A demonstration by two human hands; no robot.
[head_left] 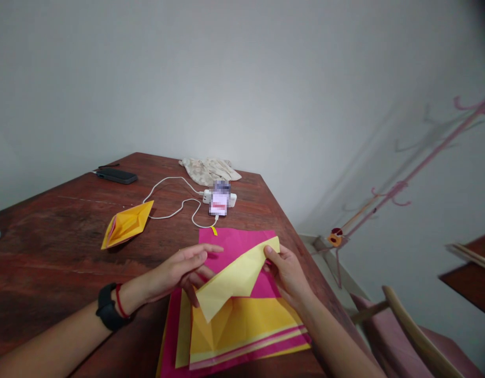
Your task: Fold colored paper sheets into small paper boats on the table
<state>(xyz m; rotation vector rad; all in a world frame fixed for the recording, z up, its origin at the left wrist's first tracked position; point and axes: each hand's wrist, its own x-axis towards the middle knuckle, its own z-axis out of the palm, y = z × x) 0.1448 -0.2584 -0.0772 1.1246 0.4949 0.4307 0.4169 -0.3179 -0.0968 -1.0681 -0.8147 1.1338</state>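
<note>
A folded pale yellow paper [232, 273] hangs tilted over a stack of coloured sheets. My right hand [287, 270] pinches its upper right corner between thumb and fingers. Beside its left end is my left hand [189, 268], fingers apart and index stretched out; some lower fingers are close to the paper's left edge, and whether they touch it I cannot tell. Underneath lie a pink sheet [217, 249] and an orange-yellow sheet [258, 320], with more pink and yellow edges showing below them. A yellow folded paper boat [130, 223] rests to the left.
On the wooden table [69, 262], a phone [219, 202] lies over a white power bank, joined to a white cable [169, 216]. A dark device [116, 175] and a crumpled cloth [211, 170] are farther back. A chair [408, 325] and pink rack [431, 152] stand right.
</note>
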